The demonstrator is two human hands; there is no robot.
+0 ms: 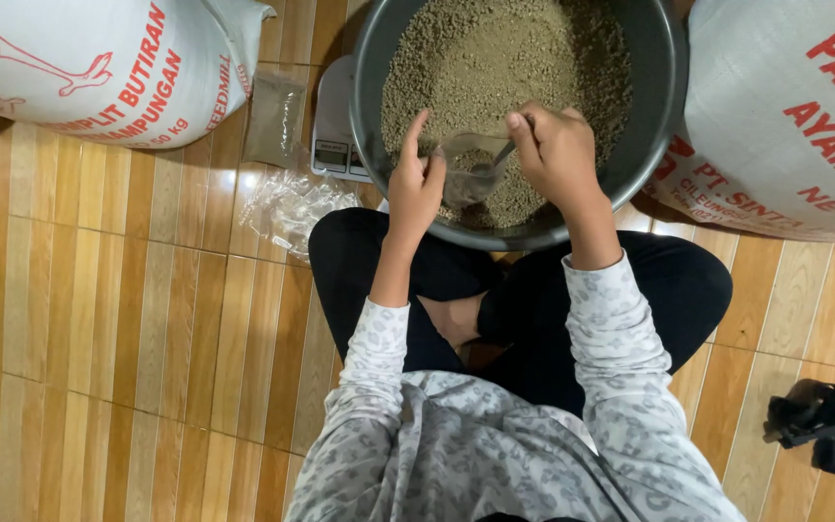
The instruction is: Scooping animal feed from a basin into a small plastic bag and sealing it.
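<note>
The person sits cross-legged on a wooden slat floor point(128, 367), forearms in patterned grey sleeves reaching forward. The left hand point(416, 188) grips the rim of a clear plastic bag point(464, 166), holding it open over the near edge of a dark round basin point(375, 116). The right hand point(558, 153) is clenched on what looks like a small scoop point(487, 167), its handle mostly hidden. Brown granular feed point(495, 58) fills the basin. Beyond, a digital scale point(332, 135) sits just beside it, between two white printed sacks point(99, 58).
</note>
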